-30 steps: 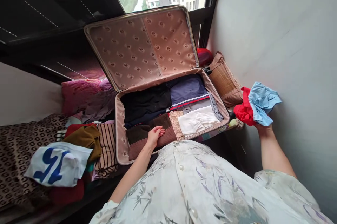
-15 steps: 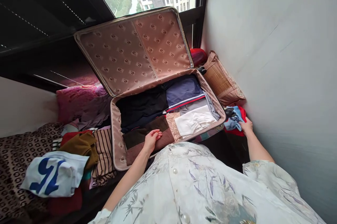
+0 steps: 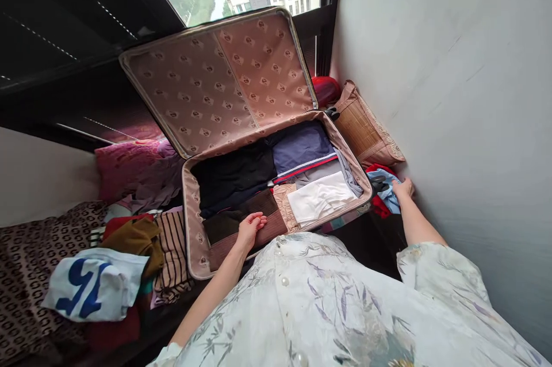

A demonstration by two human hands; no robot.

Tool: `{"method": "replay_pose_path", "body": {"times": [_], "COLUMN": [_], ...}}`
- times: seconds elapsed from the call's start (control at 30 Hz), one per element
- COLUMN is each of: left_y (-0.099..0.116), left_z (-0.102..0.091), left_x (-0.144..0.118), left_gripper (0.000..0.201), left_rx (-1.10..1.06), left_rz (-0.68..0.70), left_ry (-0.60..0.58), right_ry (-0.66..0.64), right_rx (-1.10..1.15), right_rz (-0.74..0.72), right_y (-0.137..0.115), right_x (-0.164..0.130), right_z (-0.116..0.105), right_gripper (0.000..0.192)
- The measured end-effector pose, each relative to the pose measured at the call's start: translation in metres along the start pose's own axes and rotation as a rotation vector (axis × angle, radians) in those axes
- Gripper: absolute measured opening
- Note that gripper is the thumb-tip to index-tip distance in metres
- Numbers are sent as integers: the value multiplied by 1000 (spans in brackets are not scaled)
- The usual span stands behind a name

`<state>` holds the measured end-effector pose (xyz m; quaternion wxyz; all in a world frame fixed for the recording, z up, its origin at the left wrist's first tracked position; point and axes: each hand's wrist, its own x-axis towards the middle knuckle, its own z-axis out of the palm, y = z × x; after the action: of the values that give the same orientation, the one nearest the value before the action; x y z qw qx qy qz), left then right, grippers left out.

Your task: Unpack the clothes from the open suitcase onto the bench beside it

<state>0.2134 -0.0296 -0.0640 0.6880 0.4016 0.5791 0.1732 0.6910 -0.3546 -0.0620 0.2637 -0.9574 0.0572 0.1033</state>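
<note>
Light-blue garment [image 3: 388, 187], crumpled together with a red garment [image 3: 381, 207], located outside the suitcase [image 3: 188, 223], just beyond its near right corner and beside the black caster wheel [image 3: 379, 184]. Handling, by judgement: light, soft and limp, not fragile, liable to unfold or drag its red companion along. Recommended hold: a gathered bunch through both layers, away from the wheel, where cloth could snag.

Position relative to grip: the blue cloth lies at the fingertips of the right hand [image 3: 404, 190], extending from them toward the wheel; red cloth shows on either side of it. Whether those fingers are closed on the fabric or merely resting against it cannot be determined.

Left hand [image 3: 250, 229]: fingers loosely curled, nothing seen held, over the brown ribbed garment [image 3: 272, 230] by the suitcase's near edge; contact not confirmed. Right of that garment, along the same edge: folded white garment [image 3: 321, 199]. Beyond the suitcase's right edge: woven-panel pillow [image 3: 364, 128].
</note>
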Motion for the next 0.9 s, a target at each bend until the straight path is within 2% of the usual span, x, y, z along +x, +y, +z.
{"method": "replay_pose_path", "body": {"times": [0.1, 0.17, 0.23, 0.3, 0.37, 0.43, 0.5, 0.53, 0.63, 0.7, 0.77, 0.83, 0.9], "left_y": [-1, -1, 1, 3, 5, 6, 6, 5, 5, 10, 20, 35, 53], "left_z": [0, 2, 5, 8, 12, 14, 13, 13, 12, 16, 28, 46, 64], "left_x": [-1, 0, 0, 0, 0, -1, -3, -5, -15, -26, -41, -55, -65], "left_gripper": [16, 16, 15, 13, 11, 11, 11, 12, 12, 15, 26, 49, 74], "left_rx": [1, 14, 40, 85, 127, 148, 159, 159, 278, 480, 682, 789, 845], "left_rz": [9, 18, 17, 10, 8, 14, 25, 27, 75, 257, 558, 826, 965], "left_ry": [8, 16, 23, 32, 38, 39, 34, 31, 11, -19, -66, -122, -208], "right_ry": [137, 120, -21, -216, -425, -568, -614, -614, -624, -656, -739, -855, -958], "right_rx": [-13, -6, -6, -15, -201, -491, -706, -739, -800, -798, -705, -542, -380], "right_rz": [-135, -336, -562, -776, -987, -1134, -1189, -1189, -1222, -1298, -1430, -1577, -1707], "right_y": [-22, -42, -65, -89, -110, -125, -135, -139, -148, -158, -172, -189, -209], "right_x": [-9, -19, -34, -56, -80, -101, -114, -118, -120, -125, -138, -163, -192], "right_z": [-15, -21, -14, 6, 34, 58, 72, 75, 68, 52, 31, 7, -16], "right_gripper": [55, 51, 45, 37, 38, 44, 46, 43, 30, 25, 24, 25, 24]}}
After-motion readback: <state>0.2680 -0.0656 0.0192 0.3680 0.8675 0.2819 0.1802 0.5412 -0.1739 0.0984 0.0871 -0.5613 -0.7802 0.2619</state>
